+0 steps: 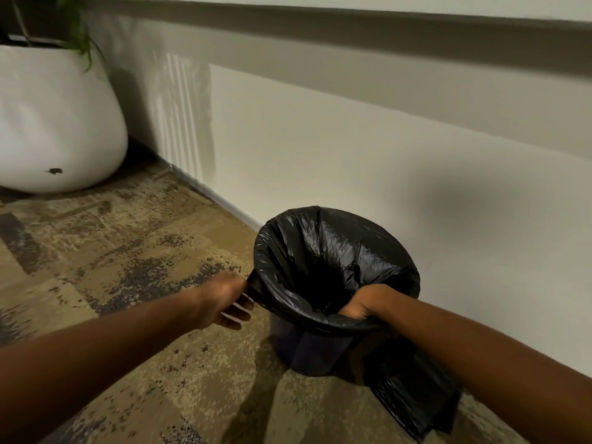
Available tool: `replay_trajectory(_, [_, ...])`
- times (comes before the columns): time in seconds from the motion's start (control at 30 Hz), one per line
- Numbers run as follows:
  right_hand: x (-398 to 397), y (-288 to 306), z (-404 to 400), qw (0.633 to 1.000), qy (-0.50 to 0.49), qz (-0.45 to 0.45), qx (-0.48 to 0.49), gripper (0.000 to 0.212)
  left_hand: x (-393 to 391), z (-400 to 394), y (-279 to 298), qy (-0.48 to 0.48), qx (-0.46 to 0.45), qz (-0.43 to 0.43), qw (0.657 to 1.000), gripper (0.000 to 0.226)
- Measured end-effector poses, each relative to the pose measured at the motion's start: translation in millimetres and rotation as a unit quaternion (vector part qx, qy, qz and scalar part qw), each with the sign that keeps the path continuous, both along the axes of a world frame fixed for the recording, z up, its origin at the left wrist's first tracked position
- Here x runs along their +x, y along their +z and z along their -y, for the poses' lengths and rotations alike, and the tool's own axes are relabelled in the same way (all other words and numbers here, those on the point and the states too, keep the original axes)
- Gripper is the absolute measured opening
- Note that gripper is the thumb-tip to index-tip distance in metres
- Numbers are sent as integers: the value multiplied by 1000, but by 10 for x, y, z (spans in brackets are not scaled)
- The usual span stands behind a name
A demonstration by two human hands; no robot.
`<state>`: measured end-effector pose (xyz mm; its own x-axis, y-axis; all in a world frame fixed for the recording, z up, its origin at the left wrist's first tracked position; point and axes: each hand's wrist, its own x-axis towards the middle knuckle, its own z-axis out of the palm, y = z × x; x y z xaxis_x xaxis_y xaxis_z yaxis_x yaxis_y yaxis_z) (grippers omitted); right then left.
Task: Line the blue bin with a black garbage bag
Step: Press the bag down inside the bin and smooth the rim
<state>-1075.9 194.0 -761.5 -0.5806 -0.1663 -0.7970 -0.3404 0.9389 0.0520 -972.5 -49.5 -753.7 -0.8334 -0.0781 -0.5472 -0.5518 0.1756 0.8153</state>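
Two hands work at the bin, which stands low and right of centre in the frame, beside the wall. The garbage bag is draped over its rim, between them. The left hand pinches the bag's left edge, other fingers straight. The right hand grips the near edge, fingers curled inside.
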Motion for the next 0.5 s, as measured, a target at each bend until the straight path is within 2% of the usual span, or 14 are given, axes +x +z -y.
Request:
replay_trajectory(0.07, [4,-11,4,1000,-1,23,-7,70,-13,-74,71,49,-50,-54,996,25])
replay_trajectory(0.1, [3,-10,19,998,-12,52,-26,64,-52,-114,112,89,-98,-118,984,18])
replay_trajectory(0.13, [-6,-3,39,995,-31,78,-58,57,-104,-150,164,120,-173,-202,957,13])
replay_trajectory(0.2, [-59,68,89,984,-63,71,-150,43,-189,-257,344,107,-335,-386,853,16])
replay_trajectory(0.23, [-96,127,116,976,-73,40,-200,40,-217,-328,460,70,-378,-468,796,18])
replay_trajectory(0.27, [-144,182,132,966,-83,7,-246,38,-252,-411,557,8,-394,-524,755,18])
replay_trajectory(0.3, [-202,227,126,953,-102,-16,-284,34,-287,-510,629,-74,-396,-549,732,17])
replay_trajectory(0.33, [-272,246,103,942,-123,-25,-311,28,-335,-619,656,-167,-393,-539,726,19])
replay_trajectory(0.4, [-380,233,64,934,-140,-31,-327,22,-429,-845,622,-343,-392,-412,747,31])
replay_trajectory(0.43, [-429,194,51,943,-127,-38,-304,22,-475,-937,577,-400,-403,-322,757,39])
replay_trajectory(0.5, [-515,72,48,963,-96,-40,-247,23,-588,-1056,442,-455,-438,-192,751,51])
